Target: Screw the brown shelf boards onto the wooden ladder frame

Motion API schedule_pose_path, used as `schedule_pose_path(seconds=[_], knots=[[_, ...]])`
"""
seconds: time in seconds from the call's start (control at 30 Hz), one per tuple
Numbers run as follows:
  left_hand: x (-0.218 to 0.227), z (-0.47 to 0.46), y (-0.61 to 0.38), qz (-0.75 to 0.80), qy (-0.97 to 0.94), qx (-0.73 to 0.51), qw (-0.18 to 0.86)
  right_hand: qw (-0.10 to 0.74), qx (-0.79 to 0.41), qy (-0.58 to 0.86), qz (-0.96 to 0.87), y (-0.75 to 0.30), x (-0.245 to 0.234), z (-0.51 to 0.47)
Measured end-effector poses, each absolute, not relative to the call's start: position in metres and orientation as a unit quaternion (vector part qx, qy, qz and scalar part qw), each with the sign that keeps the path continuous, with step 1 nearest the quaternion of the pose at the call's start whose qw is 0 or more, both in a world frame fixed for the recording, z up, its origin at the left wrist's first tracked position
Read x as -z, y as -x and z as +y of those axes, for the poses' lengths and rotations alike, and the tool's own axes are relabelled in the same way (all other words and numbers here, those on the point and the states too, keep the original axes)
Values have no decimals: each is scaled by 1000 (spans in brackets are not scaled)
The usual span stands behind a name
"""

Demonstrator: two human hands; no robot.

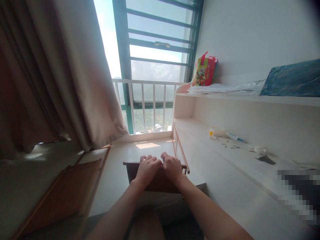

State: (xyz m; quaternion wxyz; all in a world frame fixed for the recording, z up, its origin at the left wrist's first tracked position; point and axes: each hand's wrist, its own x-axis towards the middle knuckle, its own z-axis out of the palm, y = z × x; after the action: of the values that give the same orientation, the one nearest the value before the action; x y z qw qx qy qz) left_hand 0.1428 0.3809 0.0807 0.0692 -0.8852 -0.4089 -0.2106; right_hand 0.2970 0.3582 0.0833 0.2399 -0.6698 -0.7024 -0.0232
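Note:
Both my hands rest side by side on the top edge of a brown wooden panel [155, 181] that stands upright in front of me, beside the pale desk [225, 186]. My left hand [147, 168] curls its fingers over the panel's edge. My right hand [171, 166] is closed in a pinch, and a small thin metal piece shows between its fingertips, too small to name. The two hands touch each other at the thumbs.
A second brown wooden panel [62, 196] lies on the floor at the left. On the desk shelf lie a glue tube [217, 133], several small screws [231, 145] and a dark scrap [266, 160]. A curtain [62, 66], a window with a white railing [150, 100] and a red bag [205, 70] stand behind.

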Motion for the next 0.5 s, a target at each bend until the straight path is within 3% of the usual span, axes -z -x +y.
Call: schedule_pose_path(seconds=[0.2, 0.3, 0.5], knots=[[-72, 356, -132, -458, 834, 303, 62, 372, 56, 551, -745, -305, -75, 334], [-43, 319, -99, -492, 799, 342, 44, 415, 24, 480, -772, -310, -54, 296], [76, 221, 10, -608, 751, 256, 11, 310, -81, 554, -768, -374, 39, 206]])
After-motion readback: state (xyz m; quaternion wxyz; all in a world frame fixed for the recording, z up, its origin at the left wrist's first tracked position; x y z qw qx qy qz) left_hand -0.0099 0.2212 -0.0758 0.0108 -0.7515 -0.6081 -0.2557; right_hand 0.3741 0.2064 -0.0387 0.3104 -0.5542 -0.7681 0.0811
